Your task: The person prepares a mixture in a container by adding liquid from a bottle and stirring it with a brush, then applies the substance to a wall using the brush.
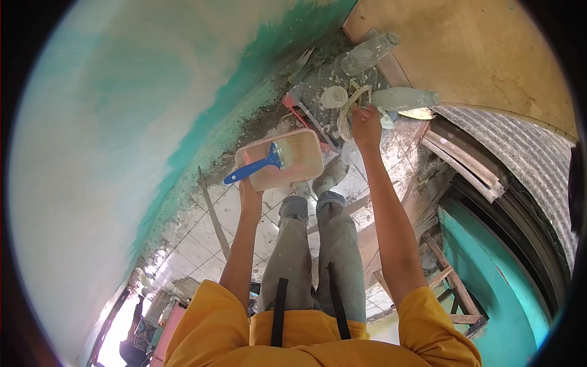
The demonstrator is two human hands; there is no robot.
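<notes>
The left hand [249, 199] is gripping from below one pale pink paint tray [280, 160] carrying one blue-handled brush [257, 166], while the right hand [365, 125] is closing around whitish rags [348, 113] near two plastic bottles [369, 54].

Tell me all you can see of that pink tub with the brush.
The tub is a shallow, rectangular, pale pink container, plastic by the look, stained with paint. The left hand holds it up from below. A brush with a blue handle lies across it, bristles inside, handle sticking out over the rim.
</notes>
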